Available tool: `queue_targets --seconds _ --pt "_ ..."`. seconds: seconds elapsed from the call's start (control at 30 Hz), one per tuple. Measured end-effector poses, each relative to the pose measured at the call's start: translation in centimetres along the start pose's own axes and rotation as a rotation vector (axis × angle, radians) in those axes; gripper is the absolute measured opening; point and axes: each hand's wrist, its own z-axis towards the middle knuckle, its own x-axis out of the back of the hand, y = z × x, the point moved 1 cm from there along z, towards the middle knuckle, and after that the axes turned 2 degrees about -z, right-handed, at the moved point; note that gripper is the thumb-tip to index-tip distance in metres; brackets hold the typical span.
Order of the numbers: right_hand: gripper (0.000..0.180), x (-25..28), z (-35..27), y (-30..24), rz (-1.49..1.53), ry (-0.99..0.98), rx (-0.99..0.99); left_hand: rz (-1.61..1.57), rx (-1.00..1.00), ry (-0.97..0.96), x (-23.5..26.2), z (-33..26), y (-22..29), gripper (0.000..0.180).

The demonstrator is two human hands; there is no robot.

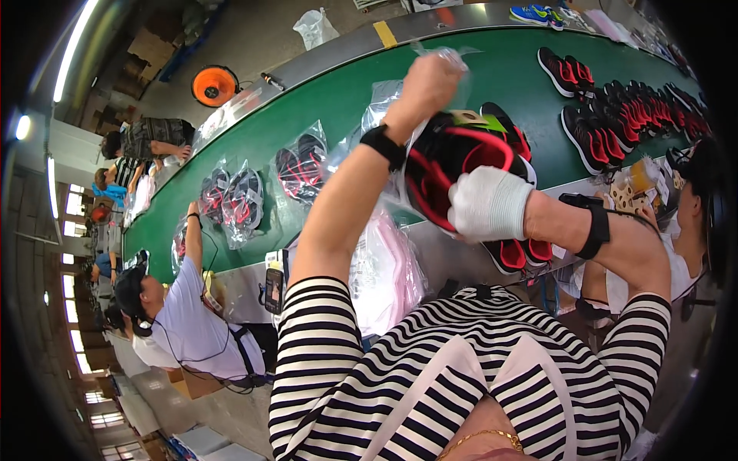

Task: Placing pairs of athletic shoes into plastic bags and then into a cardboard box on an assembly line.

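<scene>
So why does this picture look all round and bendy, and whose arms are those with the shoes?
The picture comes from a small wide camera worn on a person's head, looking down, so straight edges bend. The arms in striped sleeves are that person's own. The left hand is bare and has a grip on a clear plastic bag. The right hand, in a white glove, holds black and red shoes at the bag. In front runs a long green belt with more shoes on it, some bagged, some bare. Other people sit along the belt.

Your black-and-white striped short-sleeved top (430,369), black wristband (383,146) on your left wrist, another black wristband (596,225) on your right, white knit glove (490,204) covering your right hand
</scene>
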Motion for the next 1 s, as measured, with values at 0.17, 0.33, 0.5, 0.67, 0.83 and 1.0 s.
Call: queue_targets --seconds 0.17,0.33,0.5,0.67,0.83,1.0 --pt "0.033 -0.8 0.5 0.4 0.102 -0.121 0.092 -0.081 -0.263 -0.477 -3.8 -3.2 5.8 0.008" --pt "0.049 -8.6 -0.4 3.5 0.361 0.190 -0.209 0.252 -0.323 -0.429 -2.1 -9.3 6.6 0.008" --pt "0.030 -21.0 2.2 4.9 0.149 0.266 -0.583 0.019 -0.042 -0.277 -6.5 -16.3 6.5 0.009" --pt "0.026 -18.2 6.5 3.5 0.289 0.350 -0.543 -0.044 -0.095 -0.321 -3.8 -13.8 4.2 0.008" --pt "0.027 -13.1 8.7 3.0 0.426 -0.033 -0.520 -0.259 0.456 0.101 -0.3 -9.7 3.9 0.007" --pt "0.019 -19.0 10.8 3.6 0.513 0.803 -0.491 -0.154 0.022 -0.304 -4.6 -13.2 4.3 0.016"
